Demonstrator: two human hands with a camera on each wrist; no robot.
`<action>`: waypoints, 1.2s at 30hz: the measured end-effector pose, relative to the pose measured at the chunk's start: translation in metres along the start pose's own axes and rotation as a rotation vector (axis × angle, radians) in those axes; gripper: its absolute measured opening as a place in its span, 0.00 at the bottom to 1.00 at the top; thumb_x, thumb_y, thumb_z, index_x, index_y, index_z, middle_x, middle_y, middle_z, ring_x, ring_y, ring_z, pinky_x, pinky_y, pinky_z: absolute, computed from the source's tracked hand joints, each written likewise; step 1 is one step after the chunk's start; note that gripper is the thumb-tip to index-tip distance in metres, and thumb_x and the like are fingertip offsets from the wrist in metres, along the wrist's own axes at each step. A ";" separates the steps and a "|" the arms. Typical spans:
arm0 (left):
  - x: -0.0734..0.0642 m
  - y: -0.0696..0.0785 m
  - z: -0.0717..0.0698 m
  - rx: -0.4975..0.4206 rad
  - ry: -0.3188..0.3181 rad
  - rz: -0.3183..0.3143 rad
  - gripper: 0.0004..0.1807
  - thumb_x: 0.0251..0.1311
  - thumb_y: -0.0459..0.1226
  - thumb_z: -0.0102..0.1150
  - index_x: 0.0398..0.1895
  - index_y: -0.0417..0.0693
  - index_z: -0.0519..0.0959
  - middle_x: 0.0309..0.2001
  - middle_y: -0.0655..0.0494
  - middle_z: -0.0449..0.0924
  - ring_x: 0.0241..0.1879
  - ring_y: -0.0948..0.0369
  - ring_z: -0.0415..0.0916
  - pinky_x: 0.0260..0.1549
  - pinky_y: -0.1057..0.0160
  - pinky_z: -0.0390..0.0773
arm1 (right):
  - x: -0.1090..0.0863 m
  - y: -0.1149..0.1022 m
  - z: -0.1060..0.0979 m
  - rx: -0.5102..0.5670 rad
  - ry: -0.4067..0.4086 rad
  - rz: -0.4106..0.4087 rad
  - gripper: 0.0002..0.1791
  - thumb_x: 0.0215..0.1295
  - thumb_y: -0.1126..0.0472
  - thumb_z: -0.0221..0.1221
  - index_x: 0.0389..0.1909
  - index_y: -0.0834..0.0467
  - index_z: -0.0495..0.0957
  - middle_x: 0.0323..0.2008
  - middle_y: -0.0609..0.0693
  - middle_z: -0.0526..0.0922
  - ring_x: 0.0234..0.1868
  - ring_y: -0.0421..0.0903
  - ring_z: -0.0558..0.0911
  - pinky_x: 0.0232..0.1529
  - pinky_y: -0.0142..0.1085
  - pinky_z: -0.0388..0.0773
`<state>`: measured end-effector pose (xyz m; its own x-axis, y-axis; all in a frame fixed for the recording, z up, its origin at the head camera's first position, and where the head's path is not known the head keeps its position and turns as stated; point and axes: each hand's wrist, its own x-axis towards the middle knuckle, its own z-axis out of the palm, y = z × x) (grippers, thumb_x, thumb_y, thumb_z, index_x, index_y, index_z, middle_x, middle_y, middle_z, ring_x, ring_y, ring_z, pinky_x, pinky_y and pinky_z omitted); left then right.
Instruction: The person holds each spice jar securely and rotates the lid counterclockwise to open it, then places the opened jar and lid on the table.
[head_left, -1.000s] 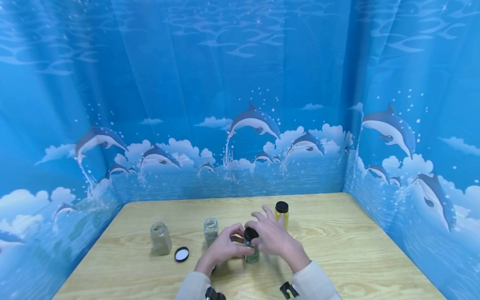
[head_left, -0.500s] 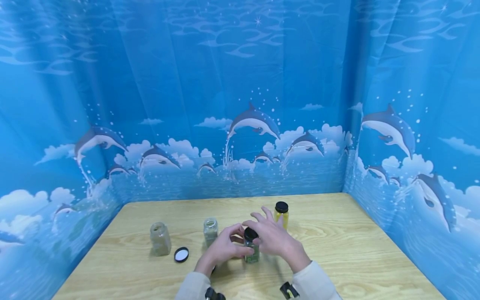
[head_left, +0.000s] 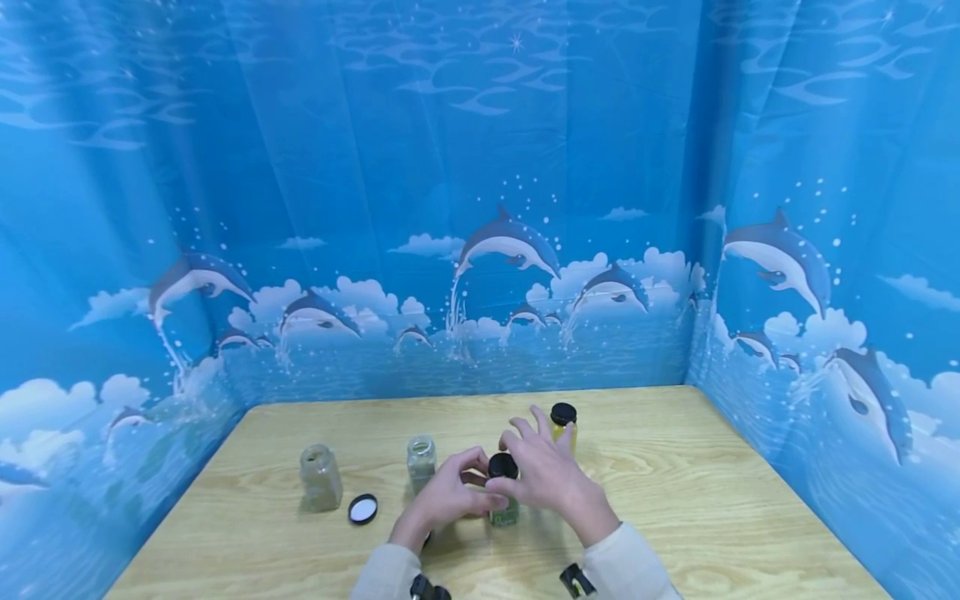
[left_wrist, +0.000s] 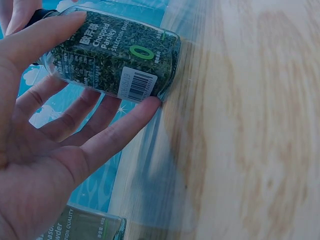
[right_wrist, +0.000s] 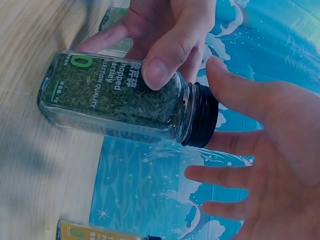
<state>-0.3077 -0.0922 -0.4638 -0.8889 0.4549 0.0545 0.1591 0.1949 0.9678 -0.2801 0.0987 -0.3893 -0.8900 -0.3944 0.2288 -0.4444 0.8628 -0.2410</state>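
My left hand [head_left: 450, 493] grips a glass spice jar [left_wrist: 115, 55] of green flakes, labelled Chopped Parsley, with the thumb on one face and fingers along the other side. The jar stands upright at the middle of the table. Its black lid [right_wrist: 202, 115] sits on the neck. My right hand [head_left: 553, 479] has the lid between thumb and index finger, the thumb at the lid's near side in the head view. The other right fingers spread out past the lid, touching nothing.
Behind my right hand stands a yellow jar [head_left: 566, 435] with a black lid. Two lidless jars stand to the left, a greyish one [head_left: 321, 479] and a clearer one [head_left: 422, 460]. A loose black lid [head_left: 363, 509] lies white side up between them on the wooden table [head_left: 712, 500].
My right hand has shifted slightly right and turned about the lid, its thumb now across the lid's front. The left hand and the parsley jar have stayed in place.
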 end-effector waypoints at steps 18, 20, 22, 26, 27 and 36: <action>0.002 -0.001 0.000 -0.004 0.004 -0.008 0.19 0.51 0.33 0.77 0.42 0.44 0.76 0.52 0.48 0.80 0.47 0.55 0.82 0.39 0.57 0.90 | -0.003 -0.003 -0.002 -0.044 -0.054 -0.035 0.20 0.61 0.53 0.72 0.54 0.46 0.82 0.71 0.57 0.73 0.79 0.70 0.57 0.64 0.87 0.50; 0.002 -0.001 0.001 -0.004 0.006 -0.009 0.19 0.51 0.32 0.77 0.42 0.44 0.76 0.51 0.48 0.80 0.47 0.55 0.82 0.38 0.57 0.90 | -0.003 -0.003 -0.002 -0.038 -0.060 -0.040 0.22 0.60 0.54 0.72 0.56 0.47 0.82 0.71 0.57 0.73 0.78 0.70 0.57 0.64 0.87 0.49; 0.001 -0.001 0.001 -0.005 0.007 -0.007 0.19 0.51 0.32 0.77 0.42 0.44 0.76 0.51 0.48 0.80 0.47 0.55 0.82 0.38 0.57 0.90 | -0.003 -0.004 -0.003 -0.030 -0.065 -0.043 0.23 0.60 0.55 0.72 0.56 0.47 0.82 0.71 0.58 0.73 0.78 0.71 0.57 0.64 0.87 0.49; 0.001 -0.001 0.001 -0.002 0.005 -0.009 0.19 0.51 0.33 0.77 0.42 0.44 0.76 0.50 0.49 0.80 0.47 0.55 0.82 0.38 0.56 0.90 | -0.004 -0.004 -0.004 -0.012 -0.077 -0.047 0.27 0.60 0.55 0.72 0.61 0.49 0.79 0.72 0.59 0.72 0.79 0.70 0.56 0.64 0.87 0.48; 0.001 -0.001 0.001 0.000 0.005 -0.007 0.19 0.51 0.33 0.77 0.42 0.44 0.76 0.50 0.49 0.81 0.47 0.55 0.82 0.38 0.56 0.90 | -0.004 -0.003 -0.004 -0.008 -0.080 -0.047 0.29 0.61 0.54 0.72 0.63 0.50 0.78 0.72 0.59 0.71 0.79 0.70 0.56 0.64 0.87 0.48; 0.001 -0.001 0.000 0.007 0.000 0.006 0.17 0.53 0.34 0.77 0.42 0.46 0.77 0.52 0.49 0.82 0.50 0.54 0.82 0.38 0.56 0.90 | -0.003 -0.002 -0.003 0.036 -0.044 -0.029 0.29 0.64 0.44 0.69 0.61 0.53 0.78 0.72 0.60 0.72 0.79 0.70 0.56 0.64 0.87 0.47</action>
<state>-0.3083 -0.0917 -0.4646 -0.8880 0.4558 0.0602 0.1672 0.1982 0.9658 -0.2757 0.0992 -0.3867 -0.8799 -0.4335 0.1948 -0.4729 0.8390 -0.2691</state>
